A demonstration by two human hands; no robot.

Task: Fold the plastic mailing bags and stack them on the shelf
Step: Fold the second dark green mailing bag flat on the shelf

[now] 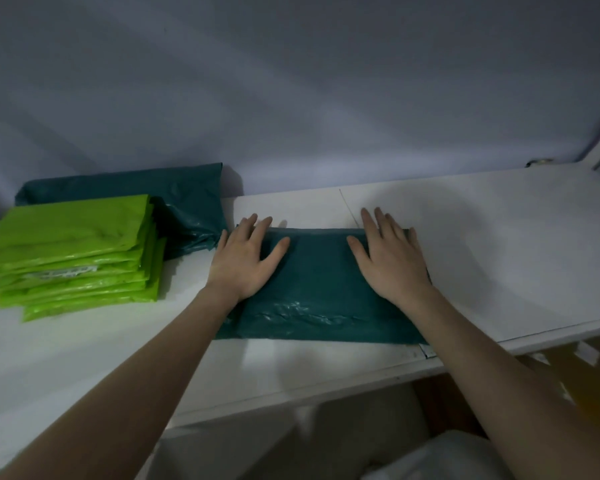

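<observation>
Nearest you, along the front edge of the shelf, the dark teal bag lies flat with its long axis running left to right, its near border close to that front edge. Both of your hands rest on its far half with nothing pinched: your left hand presses near the bag's left end and your right hand near its right end, each grip spread, fingers straight and pointing toward the back of the shelf, fingertips reaching to or just past the far border of the bag. The bag sits between your forearms, so neither hand is clearly nearer; I would judge the next fold turns on that left-right axis, one end brought over toward the other. Farther off, toward the shelf's left end, stands the stack of folded lime-green bags, and behind it, toward the back left corner, a pile of dark teal bags whose near corner lies just beside your left hand.
</observation>
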